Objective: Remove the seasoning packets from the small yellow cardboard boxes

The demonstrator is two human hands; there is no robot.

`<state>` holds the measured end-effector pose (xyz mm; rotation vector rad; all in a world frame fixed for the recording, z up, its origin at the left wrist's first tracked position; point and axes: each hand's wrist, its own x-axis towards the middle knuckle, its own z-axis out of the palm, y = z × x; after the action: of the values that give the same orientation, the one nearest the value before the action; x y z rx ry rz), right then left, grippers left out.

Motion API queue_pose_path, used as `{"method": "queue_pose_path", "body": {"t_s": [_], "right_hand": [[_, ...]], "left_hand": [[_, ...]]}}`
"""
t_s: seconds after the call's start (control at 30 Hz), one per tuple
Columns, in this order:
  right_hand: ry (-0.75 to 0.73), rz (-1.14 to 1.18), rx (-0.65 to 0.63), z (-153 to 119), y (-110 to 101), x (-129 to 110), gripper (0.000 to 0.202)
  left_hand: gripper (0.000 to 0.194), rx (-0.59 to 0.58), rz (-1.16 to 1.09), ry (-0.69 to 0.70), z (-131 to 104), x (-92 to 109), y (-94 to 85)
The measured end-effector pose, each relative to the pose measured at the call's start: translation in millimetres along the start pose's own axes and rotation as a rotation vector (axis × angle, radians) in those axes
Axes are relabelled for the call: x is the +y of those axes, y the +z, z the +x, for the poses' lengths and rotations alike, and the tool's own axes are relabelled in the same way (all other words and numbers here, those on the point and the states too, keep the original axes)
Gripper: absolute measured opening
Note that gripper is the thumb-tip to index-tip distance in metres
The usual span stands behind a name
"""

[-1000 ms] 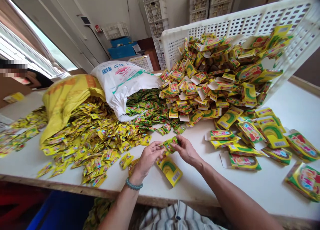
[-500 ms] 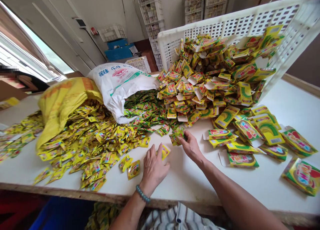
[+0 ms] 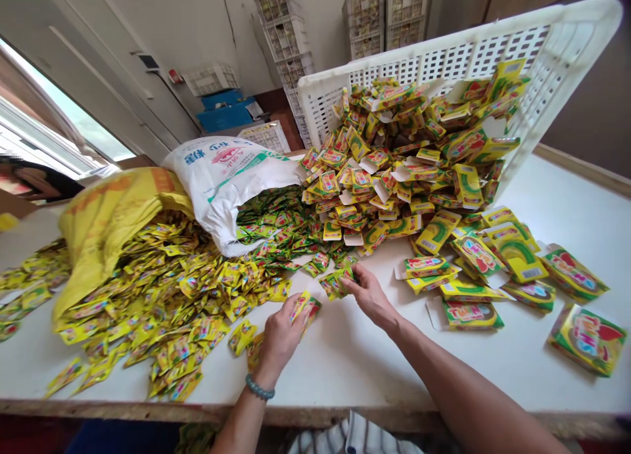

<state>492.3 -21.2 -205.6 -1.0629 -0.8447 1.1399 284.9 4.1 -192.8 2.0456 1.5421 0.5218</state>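
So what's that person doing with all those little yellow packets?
A person is at a white table heaped with small sachets. The left hand grips a few yellow sachets, and the right hand pinches a little bunch of green sachets at the edge of the pile. More sachets spill from a yellow sack and a white sack. A tipped white crate pours out flat printed cartons on the right.

Left hand (image 3: 280,332): risen off the white table (image 3: 355,355), now pinching a yellow sachet (image 3: 304,306) (flat on the surface half a second ago). Right hand (image 3: 367,293): drawn slightly nearer, gripping green sachets (image 3: 335,283).
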Motion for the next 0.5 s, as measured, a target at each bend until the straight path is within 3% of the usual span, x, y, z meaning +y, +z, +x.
{"method": "queue_pose_path", "body": {"t_s": [0.1, 0.2, 0.27, 0.4, 0.5], "right_hand": [[-0.022, -0.012, -0.038, -0.6, 1.4, 0.3, 0.026], [-0.019, -0.176, -0.097, -0.1, -3.1, -0.9, 0.021], [-0.021, -0.276, -0.127, 0.0, -6.7, -4.6, 0.017], [-0.061, -0.401, -0.150, -1.7, -9.0, -15.7, 0.011], [-0.059, -0.401, -0.162, -3.6, -6.4, -19.1, 0.014]], "left_hand": [[0.041, -0.082, -0.472, -0.098, -3.1, 9.0, 6.4], [0.051, -0.106, -0.835, -0.196, -6.6, 18.4, 10.0], [0.052, -0.117, -0.891, -0.227, -7.5, 21.4, 8.8], [0.049, -0.285, -0.835, -0.215, -7.7, 22.5, 2.9], [0.047, -0.325, -0.859, -0.203, -8.2, 23.3, 1.7]]}}
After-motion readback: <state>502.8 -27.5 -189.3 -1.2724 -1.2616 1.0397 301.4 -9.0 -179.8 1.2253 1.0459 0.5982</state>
